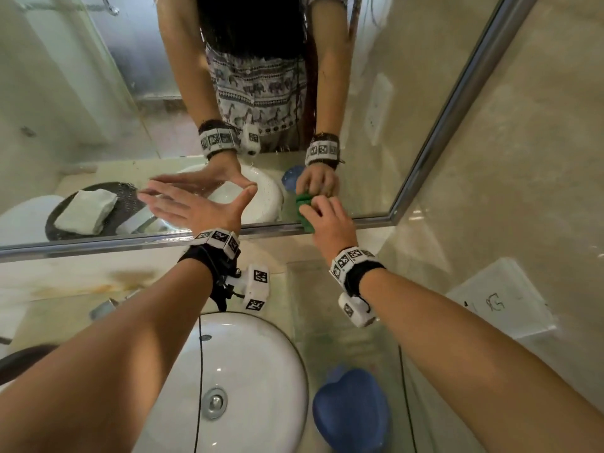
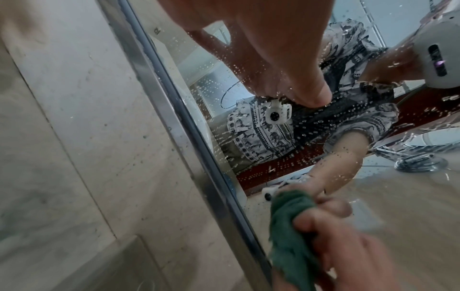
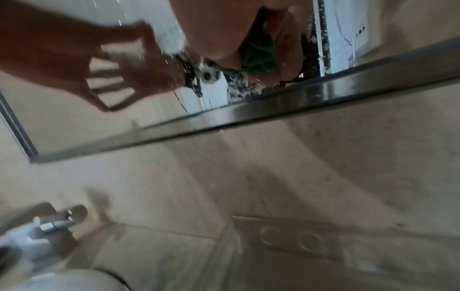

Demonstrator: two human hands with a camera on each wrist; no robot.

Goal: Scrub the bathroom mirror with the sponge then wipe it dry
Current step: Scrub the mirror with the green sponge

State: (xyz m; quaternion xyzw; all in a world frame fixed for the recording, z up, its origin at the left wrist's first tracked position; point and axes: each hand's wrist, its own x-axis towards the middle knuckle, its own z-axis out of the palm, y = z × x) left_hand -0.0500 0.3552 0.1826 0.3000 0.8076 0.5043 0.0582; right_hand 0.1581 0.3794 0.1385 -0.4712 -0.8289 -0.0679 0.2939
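Head view: right hand fingers clench sponge; left hand fingers spread on mirror.

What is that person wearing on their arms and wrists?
Both forearms are bare, with no sleeves or gloves. The left hand and right hand each have a black wrist strap ringed with small white blocks printed with black square codes. A white boxy camera hangs under each wrist. A thin black cable trails from the left strap.
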